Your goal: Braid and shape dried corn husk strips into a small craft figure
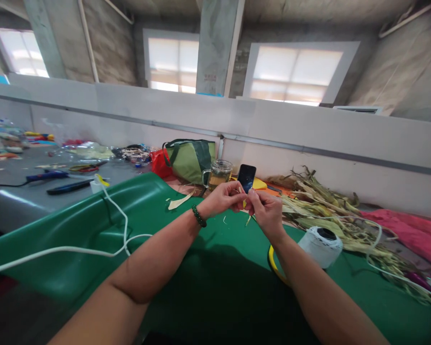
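Note:
My left hand (pixel 224 197), with a dark green bead bracelet (pixel 198 216) at its wrist, is closed in a pinch above the green mat (pixel 158 282). My right hand (pixel 267 211) meets it there, thumb and fingers also pressed together. Between the fingertips shows a thin pale strip (pixel 240 190), mostly hidden, that looks like corn husk. Just behind the hands a phone (pixel 246 176) stands upright, next to a glass mug (pixel 220 174) of yellowish drink. A loose husk piece (pixel 180 201) lies on the mat to the left.
Dried corn husks (pixel 319 201) pile up at the right, near a white thread spool (pixel 321 245) and a yellow ring (pixel 275 266). A white cord (pixel 125 230) crosses the mat at left. Behind sit a green bag (pixel 188 160) and, on the grey table, a glue gun (pixel 46 176).

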Motion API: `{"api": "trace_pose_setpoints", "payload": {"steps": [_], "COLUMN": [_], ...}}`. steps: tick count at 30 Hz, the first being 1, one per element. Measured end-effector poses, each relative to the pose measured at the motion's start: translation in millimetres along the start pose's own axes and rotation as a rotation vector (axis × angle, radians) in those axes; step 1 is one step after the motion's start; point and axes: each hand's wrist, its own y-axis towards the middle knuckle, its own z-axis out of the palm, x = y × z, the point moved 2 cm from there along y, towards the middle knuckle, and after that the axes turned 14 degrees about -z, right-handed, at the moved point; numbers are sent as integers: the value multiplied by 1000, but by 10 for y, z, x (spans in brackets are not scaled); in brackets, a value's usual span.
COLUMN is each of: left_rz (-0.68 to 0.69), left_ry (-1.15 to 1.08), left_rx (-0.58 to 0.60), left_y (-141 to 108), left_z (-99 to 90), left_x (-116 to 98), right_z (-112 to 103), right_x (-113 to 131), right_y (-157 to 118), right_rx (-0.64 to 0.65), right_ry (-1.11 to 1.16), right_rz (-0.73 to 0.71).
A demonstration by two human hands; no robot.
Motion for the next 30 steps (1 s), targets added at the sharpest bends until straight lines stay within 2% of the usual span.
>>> {"api": "trace_pose_setpoints", "payload": {"steps": [4, 9, 12, 15, 19, 24, 30], "left_rz": [-61, -174, -213, -189, -139, 79, 71], "left_ry": [-86, -222, -274, -255, -59, 165, 184], "left_rx": [26, 107, 139, 80, -55, -281, -305], "left_y": [-6, 8, 23, 33, 38, 29, 58], "left_z": [-6, -36, -55, -82, -99, -83, -100], "left_x": [10, 48, 59, 52, 45, 20, 60], "right_z": [10, -4, -21, -34, -31, -14, 5], "right_x": [14, -82, -120, -102, -72, -110, -134], "right_y": [1, 35, 53, 53, 23, -7, 34], "right_rx": [-16, 71, 69, 51, 81, 128, 208], "right_ry": [19, 31, 3, -44, -101, -179, 38], "right_rz": [8, 27, 30, -7, -67, -85, 54]}}
